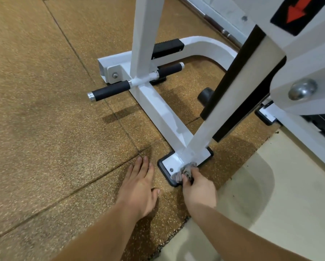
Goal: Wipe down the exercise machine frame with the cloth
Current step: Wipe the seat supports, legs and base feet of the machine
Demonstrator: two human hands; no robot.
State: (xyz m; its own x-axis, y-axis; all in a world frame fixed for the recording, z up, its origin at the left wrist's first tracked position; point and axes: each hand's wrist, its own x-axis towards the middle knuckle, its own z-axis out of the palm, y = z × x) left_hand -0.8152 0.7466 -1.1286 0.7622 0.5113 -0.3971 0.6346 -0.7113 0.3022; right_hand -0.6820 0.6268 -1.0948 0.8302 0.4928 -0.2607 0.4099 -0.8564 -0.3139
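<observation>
Warm light, soft shadows on the floor (44,91) (darkest beside the frame (163,113)); wide-angle bending at edges, top-right blurred

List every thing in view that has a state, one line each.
cloth: bunched, pressed on the foot plate beside the slanted post
right hand: grips the cloth
left hand: flat on the rubber floor, fingers straight, holds nothing
foot plate: flat on the floor, partly under the cloth
base beam: lies along the floor, untouched
handle bar: level, untouched
</observation>
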